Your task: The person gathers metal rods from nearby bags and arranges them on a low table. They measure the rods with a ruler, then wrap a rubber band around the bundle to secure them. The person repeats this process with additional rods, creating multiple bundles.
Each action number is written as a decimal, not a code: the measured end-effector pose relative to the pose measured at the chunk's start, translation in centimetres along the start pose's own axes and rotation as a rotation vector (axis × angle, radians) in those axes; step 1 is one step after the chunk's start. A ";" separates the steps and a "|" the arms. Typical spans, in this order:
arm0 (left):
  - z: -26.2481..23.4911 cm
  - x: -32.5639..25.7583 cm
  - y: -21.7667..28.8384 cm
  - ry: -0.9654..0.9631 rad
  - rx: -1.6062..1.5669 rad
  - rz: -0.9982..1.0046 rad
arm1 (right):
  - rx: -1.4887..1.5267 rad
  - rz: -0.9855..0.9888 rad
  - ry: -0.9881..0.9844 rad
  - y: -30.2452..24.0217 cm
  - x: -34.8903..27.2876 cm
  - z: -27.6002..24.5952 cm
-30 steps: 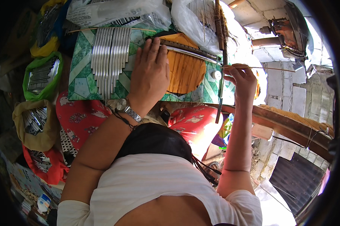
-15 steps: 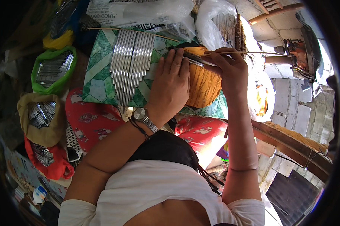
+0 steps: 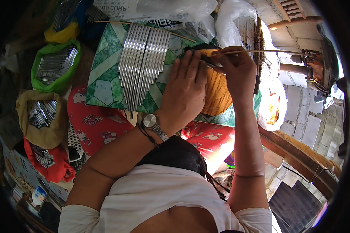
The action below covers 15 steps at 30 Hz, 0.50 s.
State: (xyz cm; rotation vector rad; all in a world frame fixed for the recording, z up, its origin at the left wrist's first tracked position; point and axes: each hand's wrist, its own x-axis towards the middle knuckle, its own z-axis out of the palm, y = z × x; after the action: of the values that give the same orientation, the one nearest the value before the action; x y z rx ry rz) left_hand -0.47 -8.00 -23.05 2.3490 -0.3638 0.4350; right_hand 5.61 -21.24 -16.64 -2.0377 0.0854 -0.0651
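My left hand [image 3: 185, 87] lies flat, fingers stretched out, over a dark narrow piece at the top of a round wooden slab [image 3: 217, 93]. Beside it, my right hand [image 3: 239, 70] is closed in a pinch on a long thin stick [image 3: 277, 51] that points off to the right. A short shiny edge shows between the two hands; the fingers hide most of it. To the left, a row of silver metal tubes [image 3: 142, 62], stepped in length like a chime set, rests on a green patterned board [image 3: 105, 83]. Another thin stick [image 3: 186, 38] runs along the tubes' top ends.
Bags of metal tubes stand at left: a green one [image 3: 77, 62], a tan one [image 3: 23, 106] and a red one [image 3: 60, 171]. Clear plastic bags [image 3: 159, 9] lie along the far side. A wooden beam [image 3: 287, 155] and a rusty metal device [image 3: 316, 66] are at right.
The view has shifted, so the board and tubes sit further right and higher. The right hand now hides more of the shiny piece between the hands; the left stays flat.
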 end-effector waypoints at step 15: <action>-0.1 0.0 0.1 -0.014 -0.009 -0.008 | -0.051 -0.007 0.002 -0.1 0.2 0.4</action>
State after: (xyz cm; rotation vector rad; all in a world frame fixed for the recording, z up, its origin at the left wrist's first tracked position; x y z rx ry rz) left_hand -0.52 -7.95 -22.92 2.3449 -0.3622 0.4127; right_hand 5.84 -20.89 -16.75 -2.0888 0.0819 -0.0705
